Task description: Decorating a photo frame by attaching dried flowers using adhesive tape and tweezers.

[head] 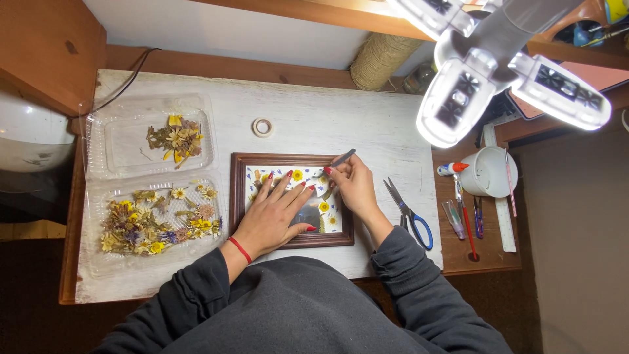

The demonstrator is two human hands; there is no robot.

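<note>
Picture frame [291, 200]: dark brown wood, rectangular, flat on the white painted board [341, 124] near its front edge, long axis running left to right; inside, a pale backing dotted with small pressed yellow and white flowers.
Left hand [275, 213]: spread flat, palm down, across the lower left of the frame's inside, fingers fanned and apart, gripping nothing; red band at the wrist.
Right hand [352, 183]: over the frame's upper right corner, fingers pinched together on tweezers [341, 159].
Tweezers: slim, dark, slanting up and to the right out of the fingers, lower tips aimed down-left into the frame; whether anything sits between the tips too small to tell.
Key relation: frame's open area lies down and to the left of the tweezer tips, just beside them; right hand nearer the upper edge, left hand pressing the lower part.
Trays: two clear plastic trays [98, 196] at the left of the board, well apart from the frame, both holding dried flowers [154, 223] in yellow, tan and purple.
Nearby: tape roll [263, 127] above the frame; blue-handled scissors [409, 213] just right of the right wrist; white cup [491, 172], pens and ruler further right.
</note>
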